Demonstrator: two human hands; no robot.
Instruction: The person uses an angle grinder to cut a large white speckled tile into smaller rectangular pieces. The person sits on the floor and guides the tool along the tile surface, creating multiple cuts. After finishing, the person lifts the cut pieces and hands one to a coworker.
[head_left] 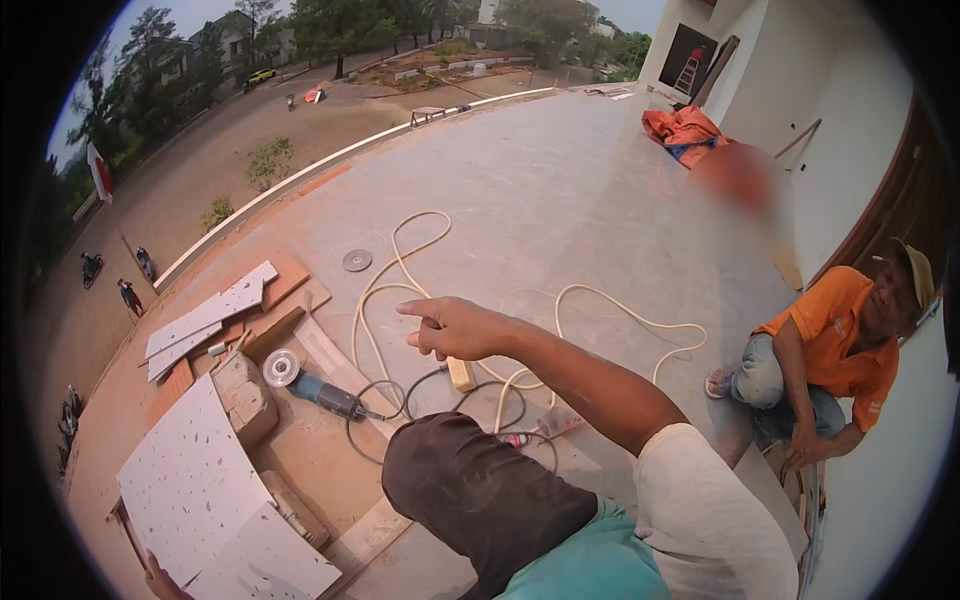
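My right hand (455, 328) reaches across above the floor, bare, with its index finger stretched to the left and the others curled. Below and left of it lies an angle grinder (325, 395), its disc facing up and its dark cable looping away. At the lower left rim my left hand (163, 580), mostly cut off, grips the edge of a white speckled tile (195, 480). That tile leans on stone blocks (243, 397). Close below my right arm is a co-worker with a dark head covering (480, 500) and a teal shirt.
Cream cord (630, 312) loops over the grey floor beside a yellow block (461, 374). A loose disc (357, 260) lies beyond. More tiles (205, 325) are stacked left. A person in orange (830, 325) crouches at right. Orange sheeting (685, 130) lies by the wall.
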